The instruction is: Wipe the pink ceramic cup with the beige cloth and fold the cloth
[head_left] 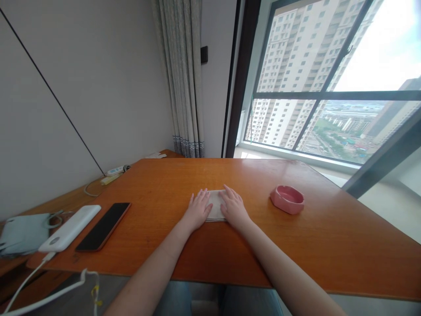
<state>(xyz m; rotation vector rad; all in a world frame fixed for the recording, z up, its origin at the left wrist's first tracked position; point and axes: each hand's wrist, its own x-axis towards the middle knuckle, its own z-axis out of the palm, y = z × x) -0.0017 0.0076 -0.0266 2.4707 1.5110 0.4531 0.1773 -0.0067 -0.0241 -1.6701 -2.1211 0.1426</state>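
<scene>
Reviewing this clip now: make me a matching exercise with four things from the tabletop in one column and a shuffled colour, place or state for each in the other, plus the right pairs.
Things:
1. folded cloth
2. angular dish
3. smartphone
4. power bank

Descriptions:
A. black face up, lying flat
B. pale, partly covered by the left hand and the right hand
C. white, with a cable plugged into its near end
D. pink, on the right side of the table

Pairs: 1-B; 2-D; 3-A; 4-C
</scene>
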